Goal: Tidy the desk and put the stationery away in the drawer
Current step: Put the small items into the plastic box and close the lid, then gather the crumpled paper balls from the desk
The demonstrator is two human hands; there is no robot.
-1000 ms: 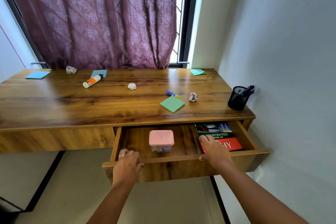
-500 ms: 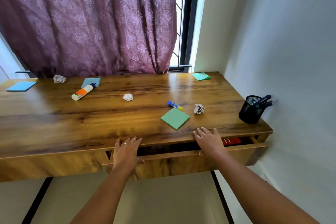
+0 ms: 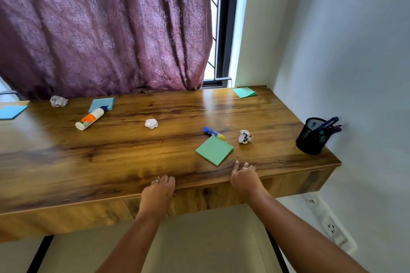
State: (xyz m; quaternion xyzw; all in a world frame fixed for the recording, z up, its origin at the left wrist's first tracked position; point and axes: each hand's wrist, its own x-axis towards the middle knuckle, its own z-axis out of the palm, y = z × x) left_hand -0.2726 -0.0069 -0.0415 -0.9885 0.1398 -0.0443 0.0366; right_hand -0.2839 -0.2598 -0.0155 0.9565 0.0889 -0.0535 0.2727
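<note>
The wooden desk has its drawer pushed in flush under the front edge. My left hand presses flat against the drawer front and holds nothing. My right hand rests on the desk's front edge, fingertips on top, empty. Just beyond it lie a green sticky pad, a blue and yellow glue stick and a crumpled paper ball. Further left are a white glue bottle and a blue pad.
Two more paper balls lie on the desk. Another blue pad sits at the far left, a green pad at the back right. A black mesh pen holder stands by the right wall. A purple curtain hangs behind.
The drawer, open a second ago with a pink box and a book inside, has been pushed shut by both hands. My view has risen towards the desk top.
</note>
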